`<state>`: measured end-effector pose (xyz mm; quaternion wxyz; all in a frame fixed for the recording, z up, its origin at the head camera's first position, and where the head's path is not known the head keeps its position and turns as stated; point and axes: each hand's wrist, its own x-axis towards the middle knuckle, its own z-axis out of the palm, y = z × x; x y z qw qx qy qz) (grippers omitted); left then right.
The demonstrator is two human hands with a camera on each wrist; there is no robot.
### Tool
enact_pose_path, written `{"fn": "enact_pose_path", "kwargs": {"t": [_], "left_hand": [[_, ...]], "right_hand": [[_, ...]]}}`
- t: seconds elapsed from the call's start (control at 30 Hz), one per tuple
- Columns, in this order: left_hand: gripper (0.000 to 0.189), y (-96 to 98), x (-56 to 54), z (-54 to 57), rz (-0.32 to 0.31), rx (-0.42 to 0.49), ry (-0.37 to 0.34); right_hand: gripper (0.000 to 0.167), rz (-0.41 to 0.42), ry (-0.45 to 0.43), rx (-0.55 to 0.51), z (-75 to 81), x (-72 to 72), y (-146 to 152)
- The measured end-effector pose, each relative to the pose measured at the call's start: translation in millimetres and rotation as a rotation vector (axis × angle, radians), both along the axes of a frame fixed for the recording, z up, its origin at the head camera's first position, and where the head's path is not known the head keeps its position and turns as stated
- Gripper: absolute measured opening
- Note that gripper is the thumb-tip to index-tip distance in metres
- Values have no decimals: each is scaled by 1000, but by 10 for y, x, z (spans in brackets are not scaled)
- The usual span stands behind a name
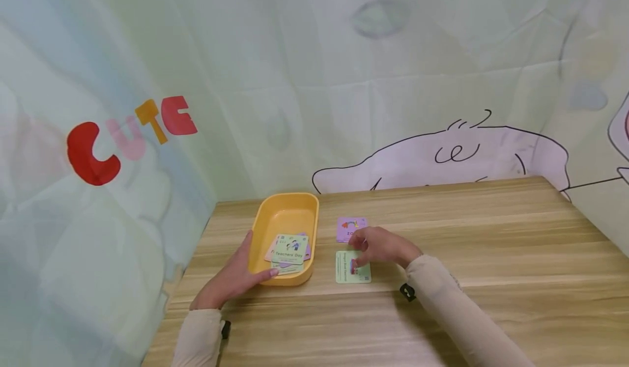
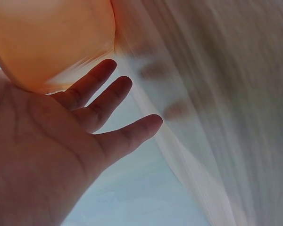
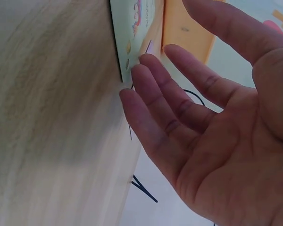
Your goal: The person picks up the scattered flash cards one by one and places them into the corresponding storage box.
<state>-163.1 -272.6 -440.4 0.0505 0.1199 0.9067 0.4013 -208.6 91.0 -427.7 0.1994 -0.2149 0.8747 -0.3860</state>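
A yellow plastic bin (image 1: pixel 314 208) stands on the table's left part. In it lies a loose pile of cards, topped by a green "Teachers' Day" card (image 1: pixel 290 248). My left hand (image 1: pixel 237 271) rests against the bin's near left corner, thumb at the front rim and fingers spread along the outer wall. Right of the bin, a green card (image 1: pixel 342 274) with sideways print lies on the wood, a purple card (image 1: pixel 345 229) behind it. Over both cards hovers my right hand (image 1: pixel 385 245), fingers loosely bent with nothing between them, partly hiding each card.
The wood-grain table (image 1: pixel 472 279) stretches to the right. Behind it hangs a pale printed curtain (image 1: pixel 275 83), with a cartoon outline along the table's back edge and "CUTE" lettering at the left.
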Motion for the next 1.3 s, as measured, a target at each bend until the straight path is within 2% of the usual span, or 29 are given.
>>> {"fn": "enact_pose_path", "kwargs": {"t": [0.27, 0.43, 0.73, 1.0, 1.3], "left_hand": [[110, 3, 0, 11, 1, 2, -20], [108, 8, 2, 19, -6, -8, -7], [109, 8, 4, 26, 1, -9, -23], [108, -4, 0, 2, 14, -1, -36], [109, -4, 11, 12, -3, 13, -22]], "right_hand": [[38, -12, -3, 63, -36, -4, -48], [39, -1, 12, 99, -30, 24, -77], [42, -22, 107, 193, -110, 66, -148], [37, -21, 146, 257, -78, 85, -180], [49, -58, 183, 286, -66, 90, -208]]}}
